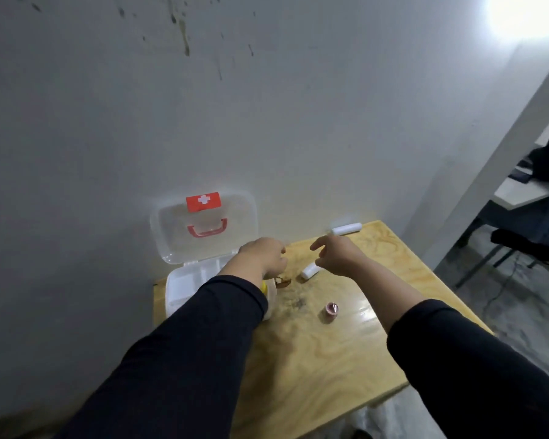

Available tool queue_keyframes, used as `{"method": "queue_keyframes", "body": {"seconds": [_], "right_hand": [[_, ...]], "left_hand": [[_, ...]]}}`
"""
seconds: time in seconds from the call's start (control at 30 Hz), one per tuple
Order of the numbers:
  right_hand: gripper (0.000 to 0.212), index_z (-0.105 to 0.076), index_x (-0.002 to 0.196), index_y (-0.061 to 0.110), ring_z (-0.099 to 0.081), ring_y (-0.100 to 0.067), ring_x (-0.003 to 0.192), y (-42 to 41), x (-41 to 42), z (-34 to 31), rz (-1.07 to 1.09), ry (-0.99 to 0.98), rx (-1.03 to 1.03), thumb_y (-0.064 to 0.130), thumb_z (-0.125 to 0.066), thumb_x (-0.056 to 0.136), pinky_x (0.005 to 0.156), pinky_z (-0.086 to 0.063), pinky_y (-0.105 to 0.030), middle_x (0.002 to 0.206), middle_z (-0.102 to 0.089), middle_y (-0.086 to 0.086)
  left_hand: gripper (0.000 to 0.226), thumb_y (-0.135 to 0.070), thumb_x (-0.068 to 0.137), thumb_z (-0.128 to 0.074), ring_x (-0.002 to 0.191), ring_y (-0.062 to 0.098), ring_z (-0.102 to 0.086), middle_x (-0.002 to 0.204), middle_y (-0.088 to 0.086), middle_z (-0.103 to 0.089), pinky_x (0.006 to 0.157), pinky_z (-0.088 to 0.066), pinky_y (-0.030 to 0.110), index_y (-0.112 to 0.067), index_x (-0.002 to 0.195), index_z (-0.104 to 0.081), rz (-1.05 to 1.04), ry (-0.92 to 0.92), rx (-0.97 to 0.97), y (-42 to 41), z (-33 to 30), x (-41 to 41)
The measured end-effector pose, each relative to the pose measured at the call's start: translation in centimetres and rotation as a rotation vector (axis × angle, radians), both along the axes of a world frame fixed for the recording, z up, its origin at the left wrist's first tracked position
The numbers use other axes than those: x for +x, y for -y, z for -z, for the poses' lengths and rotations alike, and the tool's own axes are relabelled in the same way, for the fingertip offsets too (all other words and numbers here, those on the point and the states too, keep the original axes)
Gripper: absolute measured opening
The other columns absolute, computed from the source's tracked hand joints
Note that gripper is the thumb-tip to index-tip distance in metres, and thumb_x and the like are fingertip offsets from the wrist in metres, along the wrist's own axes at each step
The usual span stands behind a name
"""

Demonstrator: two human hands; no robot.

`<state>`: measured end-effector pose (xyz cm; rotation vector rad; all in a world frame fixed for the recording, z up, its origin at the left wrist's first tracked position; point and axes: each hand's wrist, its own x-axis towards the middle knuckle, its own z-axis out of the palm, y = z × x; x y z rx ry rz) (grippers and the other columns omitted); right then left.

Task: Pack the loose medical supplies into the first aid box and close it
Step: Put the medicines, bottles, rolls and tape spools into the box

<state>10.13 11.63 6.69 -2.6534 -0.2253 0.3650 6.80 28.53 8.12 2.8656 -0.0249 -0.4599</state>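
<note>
The white first aid box [179, 288] stands open at the table's far left, its clear lid [203, 226] with a red cross label and red handle leaning against the wall. My left hand [262, 256] hovers over the box's right edge, fingers curled; whether it holds anything is hidden. A yellow item [263, 287] peeks out under my left wrist. My right hand [338, 253] is open, fingers spread, just above a small white gauze roll [309, 270]. A longer white roll [346, 229] lies by the wall. A small pink tape roll [332, 309] sits nearer me.
The wooden table [314, 359] is small, with its right and near edges close by. A small brown object [282, 282] lies beside the box. The wall runs right behind the box. Chairs and a desk [520, 191] stand off to the right.
</note>
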Motion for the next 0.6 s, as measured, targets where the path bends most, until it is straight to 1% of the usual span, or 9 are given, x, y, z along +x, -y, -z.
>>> {"method": "queue_keyframes", "body": {"seconds": [0.1,0.2,0.27,0.33,0.43,0.47,0.53,0.57,0.6], "right_hand": [[0.039,-0.061,0.121,0.024,-0.063,-0.024,0.105,3.1,2.6,0.8,-0.012,-0.012,-0.059,0.007,-0.055,0.086,0.087,-0.053,-0.034,0.119,-0.065,-0.009],[0.041,-0.060,0.122,0.027,-0.062,-0.023,0.107,5.9,5.9,2.0,-0.024,-0.030,-0.112,0.006,-0.052,0.088,0.091,-0.054,-0.036,0.121,-0.062,-0.009],[0.043,-0.060,0.122,0.029,-0.063,-0.023,0.106,7.5,8.4,2.8,-0.043,-0.039,-0.136,0.005,-0.051,0.088,0.090,-0.053,-0.033,0.128,-0.055,-0.010],[0.045,-0.062,0.120,0.029,-0.064,-0.023,0.105,8.8,10.8,3.5,-0.069,-0.032,-0.127,0.003,-0.050,0.085,0.084,-0.053,-0.028,0.133,-0.052,-0.010],[0.046,-0.063,0.118,0.025,-0.062,-0.022,0.109,10.2,14.1,4.6,-0.133,-0.007,-0.101,-0.001,-0.049,0.083,0.088,-0.053,-0.030,0.131,-0.059,-0.007],[0.045,-0.063,0.118,0.024,-0.061,-0.022,0.109,10.6,15.2,5.0,-0.152,0.001,-0.094,-0.001,-0.048,0.083,0.087,-0.053,-0.030,0.130,-0.059,-0.006],[0.046,-0.063,0.118,0.023,-0.060,-0.023,0.109,11.0,17.1,6.0,-0.196,0.016,-0.089,-0.003,-0.047,0.084,0.079,-0.050,-0.027,0.130,-0.058,-0.006],[0.047,-0.063,0.117,0.022,-0.059,-0.024,0.110,11.2,18.0,6.5,-0.223,0.020,-0.097,-0.005,-0.045,0.083,0.076,-0.048,-0.026,0.129,-0.057,-0.006],[0.049,-0.063,0.117,0.021,-0.059,-0.025,0.109,11.3,18.8,7.0,-0.254,0.024,-0.108,-0.006,-0.044,0.081,0.075,-0.048,-0.027,0.127,-0.058,-0.006]], "left_hand": [[0.046,-0.033,0.094,-0.044,0.125,0.026,-0.052,0.142,-0.001,-0.053,0.099,-0.044,0.036,-0.025,0.138,-0.049,-0.004,-0.041,0.004,2.0,1.1,2.3],[0.047,-0.033,0.094,-0.044,0.124,0.026,-0.053,0.141,-0.001,-0.054,0.100,-0.046,0.037,-0.025,0.139,-0.049,-0.026,-0.077,0.002,3.9,2.2,4.8],[0.046,-0.033,0.093,-0.044,0.123,0.026,-0.054,0.140,0.001,-0.055,0.100,-0.046,0.037,-0.024,0.138,-0.050,-0.069,-0.090,-0.015,5.0,3.0,6.2],[0.045,-0.034,0.096,-0.042,0.123,0.026,-0.054,0.141,0.002,-0.054,0.099,-0.046,0.037,-0.022,0.139,-0.049,-0.099,-0.106,-0.021,5.9,3.7,7.4],[0.047,-0.037,0.098,-0.039,0.126,0.026,-0.052,0.143,0.002,-0.052,0.101,-0.045,0.037,-0.020,0.140,-0.047,-0.168,-0.119,-0.030,6.9,5.0,8.9],[0.047,-0.037,0.098,-0.039,0.126,0.025,-0.052,0.143,0.002,-0.052,0.100,-0.045,0.036,-0.020,0.141,-0.047,-0.201,-0.118,-0.037,7.1,5.5,9.3],[0.045,-0.037,0.098,-0.039,0.124,0.025,-0.053,0.141,0.001,-0.053,0.095,-0.046,0.035,-0.020,0.139,-0.049,-0.268,-0.121,-0.051,7.5,6.4,10.0],[0.043,-0.038,0.098,-0.039,0.119,0.025,-0.055,0.139,0.000,-0.055,0.089,-0.046,0.033,-0.021,0.136,-0.052,-0.300,-0.130,-0.059,7.7,6.9,10.1],[0.039,-0.039,0.098,-0.038,0.111,0.025,-0.057,0.134,0.000,-0.058,0.082,-0.045,0.032,-0.021,0.127,-0.057,-0.330,-0.139,-0.072,7.9,7.4,10.2]]}}
